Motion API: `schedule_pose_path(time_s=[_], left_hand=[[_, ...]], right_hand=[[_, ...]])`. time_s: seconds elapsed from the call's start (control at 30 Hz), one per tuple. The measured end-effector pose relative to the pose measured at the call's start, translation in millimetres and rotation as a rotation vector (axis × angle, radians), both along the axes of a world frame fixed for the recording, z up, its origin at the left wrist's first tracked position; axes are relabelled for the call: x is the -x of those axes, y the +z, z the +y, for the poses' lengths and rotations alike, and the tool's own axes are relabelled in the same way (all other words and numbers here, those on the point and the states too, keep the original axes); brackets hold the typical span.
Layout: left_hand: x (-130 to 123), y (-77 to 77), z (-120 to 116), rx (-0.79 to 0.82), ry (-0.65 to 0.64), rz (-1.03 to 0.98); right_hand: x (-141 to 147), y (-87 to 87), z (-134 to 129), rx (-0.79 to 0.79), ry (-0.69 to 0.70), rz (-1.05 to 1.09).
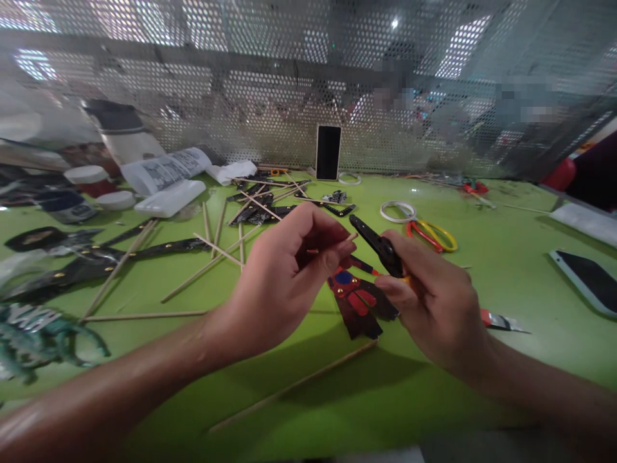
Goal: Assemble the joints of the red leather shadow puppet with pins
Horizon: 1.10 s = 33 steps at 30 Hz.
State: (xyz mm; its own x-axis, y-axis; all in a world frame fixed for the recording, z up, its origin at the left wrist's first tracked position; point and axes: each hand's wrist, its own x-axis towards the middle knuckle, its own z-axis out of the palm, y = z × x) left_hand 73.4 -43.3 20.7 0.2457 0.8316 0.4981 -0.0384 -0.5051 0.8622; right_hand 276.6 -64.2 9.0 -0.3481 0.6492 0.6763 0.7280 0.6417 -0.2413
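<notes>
My left hand [284, 276] is closed in a pinch round a thin wooden stick [353, 236], whose short end pokes out past the fingertips. In my right hand [434, 302] is a pair of pliers [373, 241] with dark jaws and a bit of orange handle showing. The jaws point up and left, close to the stick's end but apart from it. Below and between the hands lies a flat black figure with red and blue patches [357, 299], partly covered by my fingers. Another wooden stick [294, 386] lies nearer me, its far end at the figure's lower edge.
Several sticks and black pieces with gold rivets [260, 202] lie behind my left hand. A phone [328, 153] stands against the perforated metal screen [270, 96]. To the right are scissors [434, 235], a tape roll [398, 211], a box cutter [504, 320] and another phone [585, 280].
</notes>
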Motion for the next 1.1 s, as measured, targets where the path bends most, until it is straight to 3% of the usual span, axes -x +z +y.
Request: schedule_pose_path(time_s=[0.23,0.47,0.8,1.1], left_hand=[[3.3,2.3,-0.7,-0.073,-0.002,0.15],[0.5,0.0,-1.5,-0.007,-0.006,0.016],[4.4,3.1,-1.9,-0.082,-0.004,0.147],[0.9,0.0,-3.1,-0.037,0.034,0.01]], right_hand=[[1.1,1.0,1.4,-0.024,0.006,-0.016],[1.6,-0.6,0.9,-0.074,0.004,-0.031],[0.5,0.1,-0.3,-0.066,-0.006,-0.051],[1.3,-0.4,1.3,-0.078,-0.01,-0.062]])
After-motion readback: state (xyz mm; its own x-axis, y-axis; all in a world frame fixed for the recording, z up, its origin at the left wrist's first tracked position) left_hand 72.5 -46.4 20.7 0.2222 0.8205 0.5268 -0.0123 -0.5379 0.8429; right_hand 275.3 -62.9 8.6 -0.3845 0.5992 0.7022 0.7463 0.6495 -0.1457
